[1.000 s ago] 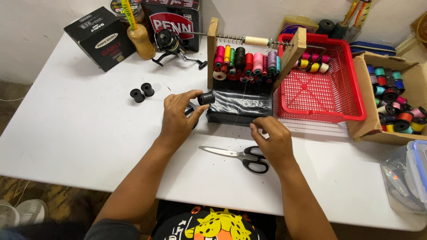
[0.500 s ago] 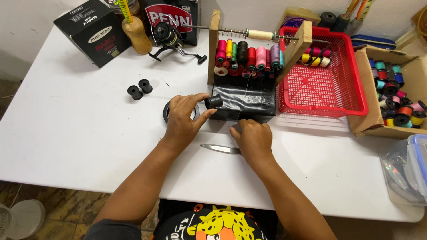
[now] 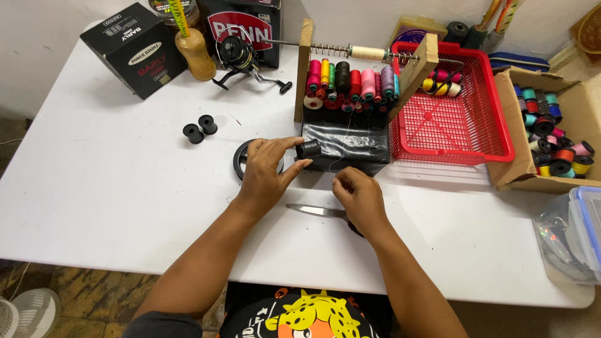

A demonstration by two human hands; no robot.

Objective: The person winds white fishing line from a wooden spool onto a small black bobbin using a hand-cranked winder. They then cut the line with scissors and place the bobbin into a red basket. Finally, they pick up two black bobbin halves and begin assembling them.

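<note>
My left hand [image 3: 266, 172] pinches a small black spool [image 3: 308, 149] between thumb and fingers, just in front of a black-based wooden spool rack [image 3: 350, 147]. Under the left hand lies a large black flat reel [image 3: 241, 159]. My right hand [image 3: 358, 197] is curled with fingertips pinched, seemingly on a thin thread that runs up toward the rack; the thread is barely visible. Scissors [image 3: 316, 211] lie on the white table [image 3: 125, 206] beneath the right hand, their handles hidden by it.
Two small black spools [image 3: 200, 128] sit at left. A fishing reel [image 3: 241, 56], black boxes [image 3: 134, 56] and a brown bottle [image 3: 195, 53] stand at the back. A red basket [image 3: 451, 119], a cardboard box of coloured spools [image 3: 551, 138] and a clear plastic container [image 3: 573, 241] are at right.
The right hand has moved from the scissors' handles up toward the rack and pinched its fingers. The left hand keeps the black spool and has shifted slightly.
</note>
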